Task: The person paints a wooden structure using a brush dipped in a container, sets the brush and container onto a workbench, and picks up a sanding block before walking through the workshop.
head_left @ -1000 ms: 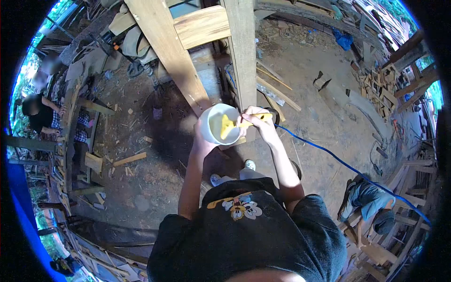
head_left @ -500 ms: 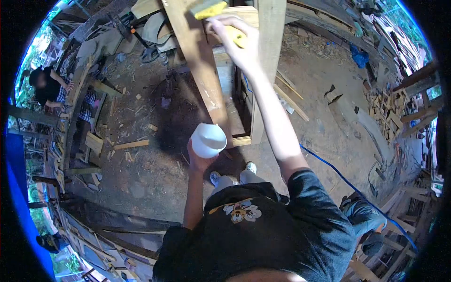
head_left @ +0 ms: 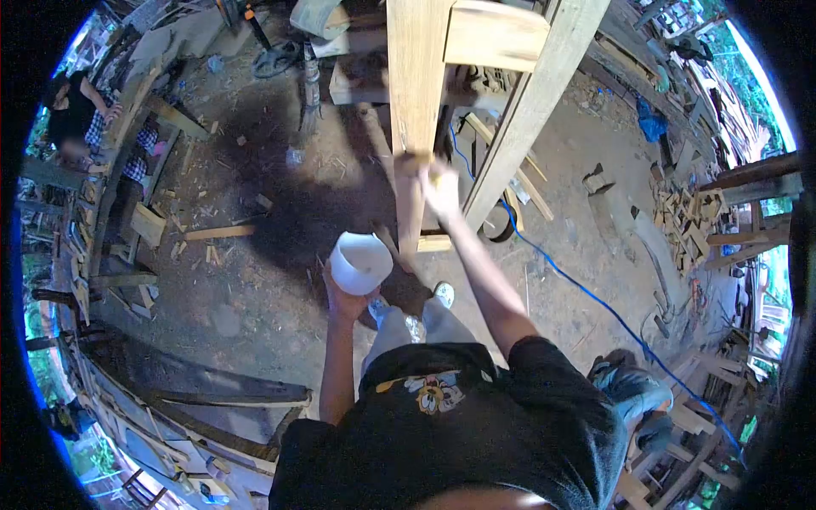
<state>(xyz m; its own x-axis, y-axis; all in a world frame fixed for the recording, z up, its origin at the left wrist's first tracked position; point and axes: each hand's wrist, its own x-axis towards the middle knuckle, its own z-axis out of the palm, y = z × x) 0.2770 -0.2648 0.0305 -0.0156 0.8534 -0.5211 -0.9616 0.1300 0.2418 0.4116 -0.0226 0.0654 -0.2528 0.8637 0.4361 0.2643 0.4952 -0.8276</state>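
Observation:
My left hand (head_left: pixel 347 299) is closed around a white container (head_left: pixel 360 263) with an uneven rim, held low, left of a wooden frame. In my right hand (head_left: pixel 439 189) is a yellow-handled brush (head_left: pixel 418 160), blurred by motion; it meets the frame's left wooden beam (head_left: pixel 416 76) near its lower part. A short crosspiece (head_left: pixel 495 36) joins this beam to a paler right beam (head_left: pixel 535 110). What the container holds cannot be made out.
A blue cable (head_left: pixel 586 293) runs across the floor at the right. One person (head_left: pixel 75 106) is at the far left, another (head_left: pixel 633 395) is bent low at the lower right. Wood offcuts (head_left: pixel 680 217) lie at the right, a long timber bench (head_left: pixel 106 178) stands left.
My right hand took the brush out of the container, up to the left beam, then down along it. The left hand moved lower and left with the container. The view shifted.

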